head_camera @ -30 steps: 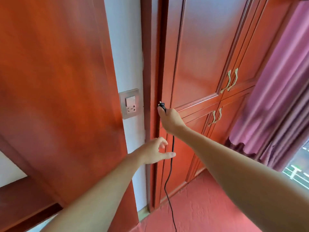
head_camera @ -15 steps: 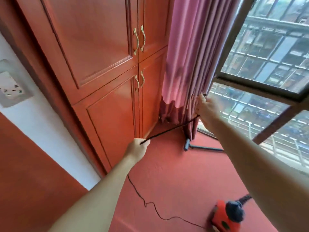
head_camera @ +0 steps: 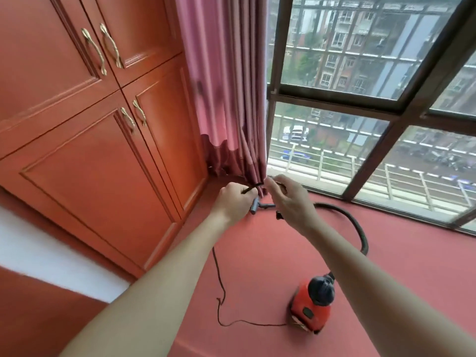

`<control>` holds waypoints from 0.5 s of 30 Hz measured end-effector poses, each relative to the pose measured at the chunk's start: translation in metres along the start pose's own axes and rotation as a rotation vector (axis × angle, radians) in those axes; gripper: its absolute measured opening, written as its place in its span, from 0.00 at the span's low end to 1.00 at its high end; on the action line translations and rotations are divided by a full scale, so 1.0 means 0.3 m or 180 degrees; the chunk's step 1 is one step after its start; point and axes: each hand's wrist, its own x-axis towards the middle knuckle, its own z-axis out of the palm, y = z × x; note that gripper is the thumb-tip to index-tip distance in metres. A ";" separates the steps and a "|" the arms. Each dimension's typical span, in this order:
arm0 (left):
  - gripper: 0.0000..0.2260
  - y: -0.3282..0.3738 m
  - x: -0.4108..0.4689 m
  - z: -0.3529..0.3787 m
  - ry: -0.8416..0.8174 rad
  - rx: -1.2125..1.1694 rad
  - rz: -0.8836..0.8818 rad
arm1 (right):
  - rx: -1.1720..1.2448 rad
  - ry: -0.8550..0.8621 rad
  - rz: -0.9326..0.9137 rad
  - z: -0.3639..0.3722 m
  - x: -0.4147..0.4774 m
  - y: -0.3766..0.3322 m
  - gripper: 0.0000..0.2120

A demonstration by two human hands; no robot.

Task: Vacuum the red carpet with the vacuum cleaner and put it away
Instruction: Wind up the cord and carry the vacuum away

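Observation:
A small red and black vacuum cleaner (head_camera: pixel 313 302) sits on the red carpet (head_camera: pixel 401 274) at the lower right. Its black hose (head_camera: pixel 355 225) curves back to a grey nozzle (head_camera: pixel 256 206) lying by the curtain. The thin black power cord (head_camera: pixel 221 287) runs from the vacuum across the carpet up to my hands. My left hand (head_camera: pixel 235 202) is closed on the cord. My right hand (head_camera: pixel 288 199) is close beside it, holding a loop of the same cord, with the black plug (head_camera: pixel 278 215) hanging just under it.
Tall red-brown cupboard doors (head_camera: pixel 103 161) with brass handles fill the left. A pink curtain (head_camera: pixel 224 86) hangs in the corner. A large dark-framed window (head_camera: pixel 360 104) borders the carpet at the far side. A white wall strip (head_camera: pixel 51 256) is at lower left.
The view has turned from the wall socket to the window corner. My hands, spread apart with the cord stretched between them half a second ago, have come together over the nozzle.

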 end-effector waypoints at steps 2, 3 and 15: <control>0.26 0.069 0.004 0.064 -0.0055 -0.0096 0.0075 | 0.0160 0.0153 0.0089 -0.042 0.013 0.023 0.11; 0.26 0.095 0.005 0.088 -0.0069 -0.0091 0.0115 | 0.0325 0.0274 0.0154 -0.054 0.022 0.036 0.13; 0.17 0.172 0.128 0.388 -0.1059 -0.0051 0.1038 | 0.0137 0.1217 0.0519 -0.224 0.104 0.195 0.07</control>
